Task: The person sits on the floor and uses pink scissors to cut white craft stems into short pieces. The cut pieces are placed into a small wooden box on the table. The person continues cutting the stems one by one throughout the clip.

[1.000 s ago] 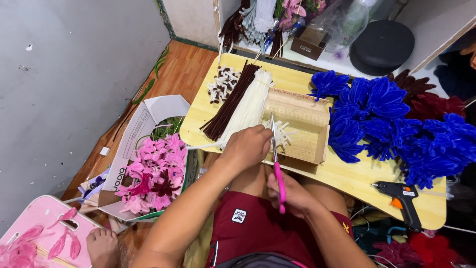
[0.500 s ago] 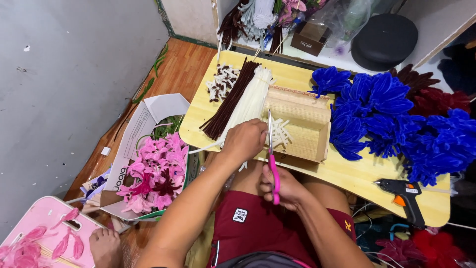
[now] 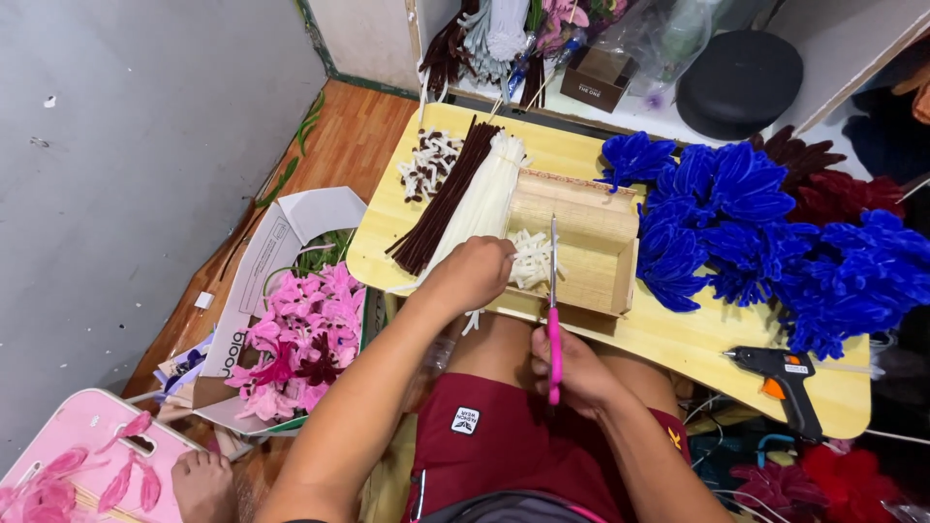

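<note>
**Scissors drawn back from the white pieces**

Since half a second ago, the right hand [image 3: 572,368] has pulled the scissors [image 3: 553,320] slightly toward the body. Head view: its fingers wrap the pink handles, blades pointing at white pieces [image 3: 531,260] in the wooden box [image 3: 591,242]. Left hand [image 3: 470,276] curls closed, pinching white stems [image 3: 480,199] at the box's edge.

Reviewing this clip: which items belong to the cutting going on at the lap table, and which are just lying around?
In use: left hand, white stems, cut white pieces, pink scissors, right hand, wooden box.

Lying about: glue gun, blue flowers, pink flowers, brown stems.
</note>
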